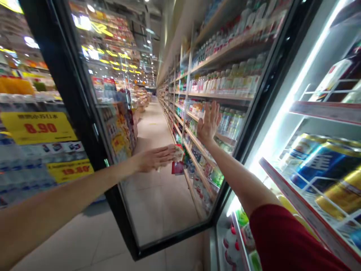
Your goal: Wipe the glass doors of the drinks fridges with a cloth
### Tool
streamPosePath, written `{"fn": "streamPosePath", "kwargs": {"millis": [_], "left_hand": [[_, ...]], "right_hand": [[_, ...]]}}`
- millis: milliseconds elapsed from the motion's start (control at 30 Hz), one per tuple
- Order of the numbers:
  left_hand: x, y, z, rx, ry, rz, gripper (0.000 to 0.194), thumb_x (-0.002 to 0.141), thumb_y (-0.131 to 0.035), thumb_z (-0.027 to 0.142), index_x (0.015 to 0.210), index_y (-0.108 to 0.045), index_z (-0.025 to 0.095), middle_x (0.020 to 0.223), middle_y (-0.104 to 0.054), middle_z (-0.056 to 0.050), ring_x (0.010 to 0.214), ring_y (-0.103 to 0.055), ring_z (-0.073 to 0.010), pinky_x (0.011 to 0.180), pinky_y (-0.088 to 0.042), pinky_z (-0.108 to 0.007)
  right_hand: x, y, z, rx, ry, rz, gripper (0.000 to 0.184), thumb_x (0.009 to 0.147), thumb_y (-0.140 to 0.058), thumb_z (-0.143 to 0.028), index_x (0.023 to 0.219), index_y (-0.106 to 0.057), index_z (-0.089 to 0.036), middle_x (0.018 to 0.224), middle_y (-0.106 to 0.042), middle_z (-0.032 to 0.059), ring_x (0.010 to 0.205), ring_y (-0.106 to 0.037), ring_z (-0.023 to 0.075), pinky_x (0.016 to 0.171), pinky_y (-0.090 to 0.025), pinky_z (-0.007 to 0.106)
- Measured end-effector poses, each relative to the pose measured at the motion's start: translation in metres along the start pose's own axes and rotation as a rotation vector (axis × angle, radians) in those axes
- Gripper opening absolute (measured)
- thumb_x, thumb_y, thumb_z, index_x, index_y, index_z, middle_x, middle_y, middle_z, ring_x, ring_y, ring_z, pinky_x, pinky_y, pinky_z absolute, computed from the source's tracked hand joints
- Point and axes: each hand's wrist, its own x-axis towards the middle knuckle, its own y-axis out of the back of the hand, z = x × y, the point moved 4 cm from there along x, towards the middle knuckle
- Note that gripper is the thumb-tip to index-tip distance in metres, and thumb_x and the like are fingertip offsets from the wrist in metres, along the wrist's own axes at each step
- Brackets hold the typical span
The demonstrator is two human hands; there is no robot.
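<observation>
The glass door of a refrigerated cabinet stands swung out in front of me, framed in black. My left hand reaches across to the glass with its fingers closed over a pale, crumpled cloth. Red shows along the cloth's edge, though I cannot tell whether that belongs to it or to something behind. Higher and to the right, my right hand is raised with fingers stretched and palm toward the glass, holding nothing. Whether its palm touches the pane I cannot tell.
Cans sit on wire-fronted shelves inside the lit cabinet at right, close to my right arm. Shelves of bottles appear in the glass. Yellow price signs hang over packed bottles at left. Below is a tiled floor.
</observation>
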Motion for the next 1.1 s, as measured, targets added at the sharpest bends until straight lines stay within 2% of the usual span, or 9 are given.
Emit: {"fn": "streamPosePath", "kwargs": {"millis": [200,267,333,400,567,633,767,967,1100], "left_hand": [[-0.009,0.054,-0.058,0.233,0.585,0.239,0.057,0.086,-0.045,0.026,0.14,-0.028,0.016,0.151,-0.014,-0.011,0.139,0.004,-0.0276,0.114,-0.013,-0.051],[-0.007,0.046,-0.039,0.201,0.423,0.197,0.055,0.086,-0.044,0.025,0.138,-0.031,0.015,0.151,-0.017,-0.008,0.139,0.004,-0.0258,0.116,-0.009,-0.049],[-0.007,0.024,-0.009,0.128,0.075,0.064,0.05,0.085,-0.044,0.025,0.134,-0.038,0.02,0.15,-0.022,-0.001,0.14,0.0,-0.0191,0.118,-0.013,-0.038],[-0.012,0.014,-0.002,0.117,-0.018,0.018,0.046,0.085,-0.044,0.027,0.131,-0.042,0.026,0.148,-0.026,0.004,0.14,-0.005,-0.015,0.116,-0.019,-0.032],[-0.02,0.05,-0.052,0.262,0.53,0.207,0.05,0.086,-0.043,0.024,0.135,-0.037,0.016,0.151,-0.016,-0.008,0.139,0.003,-0.0266,0.114,-0.016,-0.049],[-0.019,0.05,-0.042,0.263,0.443,0.18,0.048,0.086,-0.043,0.024,0.133,-0.039,0.015,0.151,-0.018,-0.008,0.139,0.003,-0.0254,0.116,-0.015,-0.046],[-0.021,0.026,-0.005,0.171,-0.013,-0.041,0.048,0.083,-0.046,0.029,0.131,-0.043,0.022,0.147,-0.03,0.002,0.14,-0.004,-0.0159,0.116,-0.021,-0.031],[-0.025,0.048,-0.046,0.264,0.496,0.137,0.051,0.086,-0.043,0.024,0.137,-0.035,0.016,0.149,-0.022,-0.01,0.139,-0.001,-0.0268,0.115,-0.016,-0.049],[-0.025,0.02,-0.002,0.153,0.04,-0.012,0.051,0.086,-0.045,0.026,0.136,-0.035,0.021,0.148,-0.027,-0.003,0.139,-0.011,-0.0191,0.115,-0.021,-0.037]], "right_hand": [[-0.001,0.0,0.0,0.052,0.006,0.032,0.055,0.087,-0.028,-0.035,0.14,-0.028,-0.02,0.148,-0.025,0.0114,0.14,-0.013,0.0226,0.109,-0.015,0.052],[-0.001,0.001,0.0,0.055,0.002,0.035,0.055,0.087,-0.029,-0.033,0.14,-0.028,-0.021,0.148,-0.025,0.0114,0.14,-0.014,0.023,0.109,-0.016,0.052],[-0.001,0.001,0.0,0.057,0.004,0.032,0.054,0.087,-0.03,-0.033,0.14,-0.028,-0.021,0.148,-0.026,0.012,0.14,-0.015,0.023,0.109,-0.017,0.052],[-0.001,0.002,-0.001,0.058,0.007,0.031,0.053,0.087,-0.031,-0.032,0.139,-0.029,-0.021,0.147,-0.027,0.0124,0.14,-0.016,0.0231,0.109,-0.017,0.052],[-0.002,0.003,-0.001,0.062,0.021,0.044,0.054,0.086,-0.033,-0.03,0.139,-0.029,-0.02,0.147,-0.028,0.0126,0.14,-0.014,0.0237,0.109,-0.017,0.052],[-0.002,0.002,-0.001,0.062,0.017,0.04,0.054,0.086,-0.033,-0.031,0.139,-0.029,-0.02,0.147,-0.027,0.0126,0.14,-0.015,0.0238,0.109,-0.017,0.052],[-0.002,0.003,0.0,0.052,0.014,0.042,0.054,0.086,-0.033,-0.032,0.139,-0.031,-0.02,0.146,-0.03,0.013,0.139,-0.016,0.0238,0.109,-0.018,0.052],[-0.002,0.004,-0.001,0.045,0.004,0.046,0.053,0.087,-0.032,-0.033,0.138,-0.032,-0.02,0.147,-0.029,0.0134,0.139,-0.016,0.0232,0.109,-0.018,0.051],[-0.002,0.005,-0.002,0.044,0.006,0.051,0.053,0.086,-0.032,-0.032,0.138,-0.032,-0.02,0.146,-0.03,0.0135,0.139,-0.017,0.0227,0.109,-0.017,0.051]]}}
